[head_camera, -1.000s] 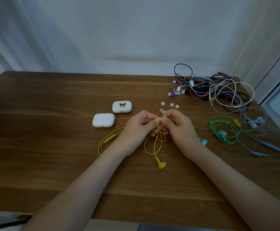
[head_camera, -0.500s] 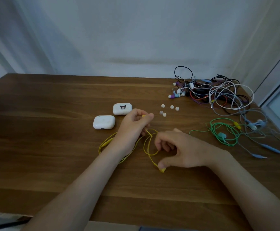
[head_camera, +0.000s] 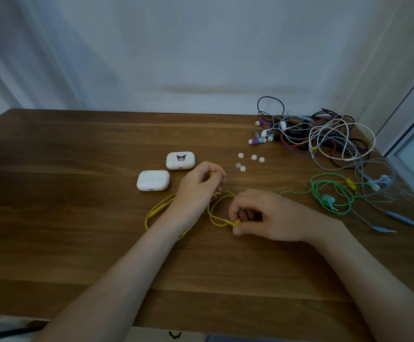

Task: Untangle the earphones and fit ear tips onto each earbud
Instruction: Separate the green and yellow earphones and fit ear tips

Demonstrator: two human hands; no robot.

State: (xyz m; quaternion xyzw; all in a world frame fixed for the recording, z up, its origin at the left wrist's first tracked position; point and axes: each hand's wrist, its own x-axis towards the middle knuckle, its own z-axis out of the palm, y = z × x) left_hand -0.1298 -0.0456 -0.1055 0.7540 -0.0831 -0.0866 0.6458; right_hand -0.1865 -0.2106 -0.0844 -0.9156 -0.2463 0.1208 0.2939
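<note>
Yellow wired earphones (head_camera: 214,213) lie looped on the wooden table (head_camera: 77,169) between my hands. My left hand (head_camera: 196,188) pinches one yellow earbud (head_camera: 212,173) between thumb and fingertips, raised a little off the table. My right hand (head_camera: 267,215) pinches the other yellow earbud (head_camera: 236,222) low near the table, its fingers curled. Several loose white ear tips (head_camera: 249,162) lie on the table just beyond my hands.
Two white earbud cases (head_camera: 153,180) (head_camera: 180,160) sit left of my left hand. Green earphones (head_camera: 329,197) and pale blue ones (head_camera: 378,183) lie at the right. A tangled pile of cables (head_camera: 324,139) fills the back right corner.
My hands have parted. The right hand dropped toward me and took the lower yellow earbud, lifting it slightly. The left hand keeps hold of the first earbud, shifted slightly left.
</note>
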